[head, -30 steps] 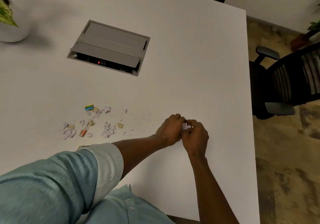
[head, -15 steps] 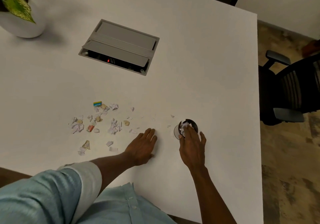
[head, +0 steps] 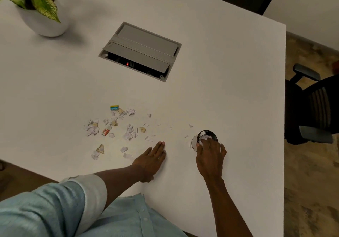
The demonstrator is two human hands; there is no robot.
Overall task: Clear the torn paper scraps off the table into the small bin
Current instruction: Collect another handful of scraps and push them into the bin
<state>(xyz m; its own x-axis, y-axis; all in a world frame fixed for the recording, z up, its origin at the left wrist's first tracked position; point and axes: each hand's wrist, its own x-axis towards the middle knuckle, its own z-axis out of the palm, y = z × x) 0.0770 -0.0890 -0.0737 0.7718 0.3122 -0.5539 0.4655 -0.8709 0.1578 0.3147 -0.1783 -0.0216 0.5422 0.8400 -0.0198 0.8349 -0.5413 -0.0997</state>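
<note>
Both hands are down on the white table (head: 229,75). My right hand (head: 211,156) sits over the near rim of the small bin (head: 207,136), fingers spread and curled loosely onto the white scraps that fill it; whether they pinch any paper I cannot tell. My left hand (head: 153,160) lies flat and released on the tabletop, fingers straight and together, pointing toward the litter.

Most of the torn paper scraps (head: 117,126) are scattered left of the bin, beyond and to the left of my left hand: white crumpled bits, a few tan ones, a yellow and teal piece (head: 114,107) at the far edge of the scatter and an orange-marked one (head: 105,132). Two white bits lie just beside my left fingertips, and a few tiny ones sit near the bin.

Farther back, a grey cable hatch (head: 141,50) is set into the table with its flap raised, and a potted plant (head: 40,7) stands at the far left corner. Between hatch and scraps the surface is bare. Right of the bin runs the table's edge, with a black office chair (head: 315,108) beyond it on the floor.
</note>
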